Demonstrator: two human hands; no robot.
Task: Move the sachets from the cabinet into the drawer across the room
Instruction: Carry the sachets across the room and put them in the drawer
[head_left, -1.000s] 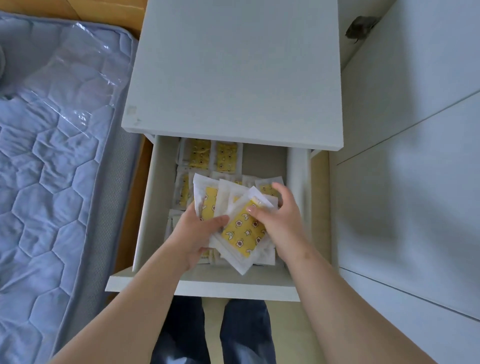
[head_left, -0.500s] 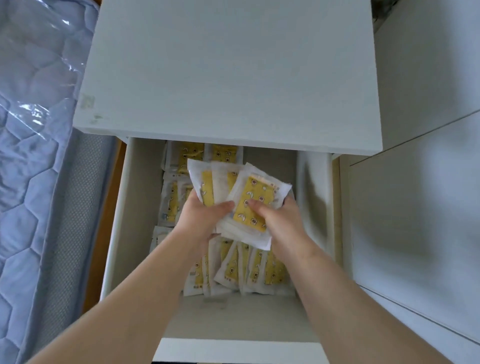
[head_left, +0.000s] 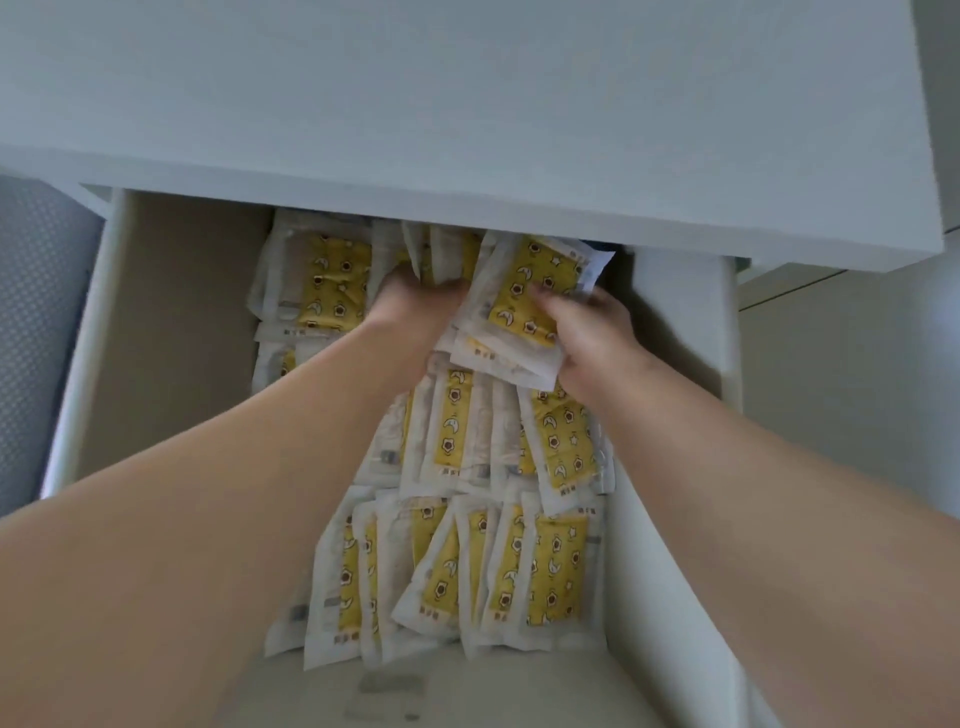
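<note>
An open white drawer (head_left: 88, 332) holds rows of white sachets with yellow star-and-moon panels (head_left: 545, 561). Both my hands reach deep toward its back. My left hand (head_left: 410, 306) grips a fan of several sachets (head_left: 447, 254) whose top edges slip under the cabinet top. My right hand (head_left: 587, 332) pinches another stack of sachets (head_left: 524, 296), thumb on the top yellow one. The two bundles touch each other above the back row. My forearms cover part of the middle rows.
The white nightstand top (head_left: 467, 104) overhangs the drawer's rear. Bare drawer floor (head_left: 182, 322) lies to the left of the sachets. A grey mattress edge (head_left: 31, 312) is at far left, and white wall panels (head_left: 857, 389) are at right.
The camera has come much closer and lower over the drawer. Both hands have carried the sachet bundles farther back, from mid-drawer to the rear row under the overhanging top.
</note>
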